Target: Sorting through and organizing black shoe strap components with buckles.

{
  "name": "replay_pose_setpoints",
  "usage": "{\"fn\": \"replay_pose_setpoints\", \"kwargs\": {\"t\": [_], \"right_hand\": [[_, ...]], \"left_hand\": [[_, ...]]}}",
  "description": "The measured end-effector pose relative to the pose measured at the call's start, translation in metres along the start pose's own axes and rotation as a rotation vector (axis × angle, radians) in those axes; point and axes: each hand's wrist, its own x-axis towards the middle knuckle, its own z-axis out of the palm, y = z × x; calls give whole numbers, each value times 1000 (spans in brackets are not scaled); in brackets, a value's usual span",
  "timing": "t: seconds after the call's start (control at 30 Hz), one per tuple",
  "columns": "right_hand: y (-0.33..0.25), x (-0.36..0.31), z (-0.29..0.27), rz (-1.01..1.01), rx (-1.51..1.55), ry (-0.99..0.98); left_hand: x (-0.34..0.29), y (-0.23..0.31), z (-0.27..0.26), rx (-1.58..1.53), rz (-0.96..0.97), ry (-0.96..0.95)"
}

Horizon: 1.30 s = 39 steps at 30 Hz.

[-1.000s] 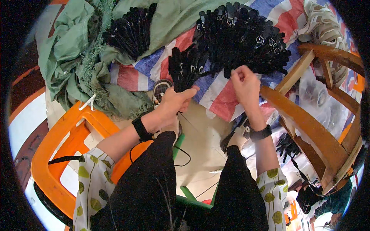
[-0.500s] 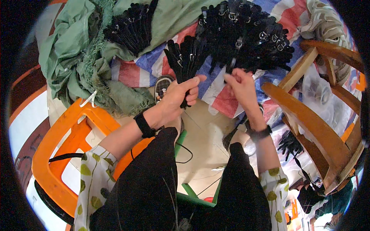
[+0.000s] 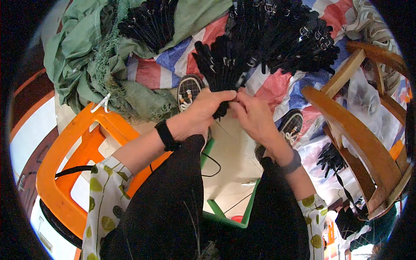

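My left hand [image 3: 200, 110] is closed around a bundle of black straps with small metal buckles [image 3: 222, 65]. The straps fan out above my fist and their short ends stick out below it. Pressed against the bundle's right side, my right hand [image 3: 256, 118] has its fingers pinched on a black strap [image 3: 241, 81]; most of that strap is hidden among the others. Just beyond lies a big heap of similar black buckled straps [image 3: 294, 41], and farther left rests another fanned bunch [image 3: 149, 26].
Red, white and blue woven sheeting [image 3: 273, 84] lies under the straps, with green cloth [image 3: 82, 56] to the left. An orange plastic stool [image 3: 47, 173] stands at my left, a wooden chair frame [image 3: 351, 130] at my right. Black bundled strips [image 3: 331, 158] hang beside the chair.
My right hand has moved left from the heap's edge to the bundle, bringing a strap against it. My left hand still grips the bundle. The view has shifted slightly.
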Motion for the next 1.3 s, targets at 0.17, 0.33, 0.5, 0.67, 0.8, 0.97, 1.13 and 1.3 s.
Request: {"fn": "replay_pose_setpoints", "kwargs": {"t": [0.17, 0.33, 0.5, 0.67, 0.8, 0.97, 1.13, 1.3], "right_hand": [[14, 6, -17, 254, 304, -88], [44, 28, -13, 304, 170, 219], [39, 59, 4, 346, -336, 311], [47, 54, -3, 614, 685, 66], [39, 27, -15, 541, 1158, -41], [24, 10, -15, 463, 1015, -8], [54, 10, -14, 432, 619, 171], [70, 3, -30, 589, 731, 178]], "left_hand": [[2, 17, -20, -94, 99, -27], [10, 18, -30, -209, 112, -32], [10, 14, -30, 52, 86, 69], [4, 13, -26, 3, 94, 73], [2, 13, -19, -15, 83, 68], [3, 6, -15, 47, 101, 35], [4, 10, -16, 60, 79, 82], [4, 6, -16, 15, 76, 86]]}}
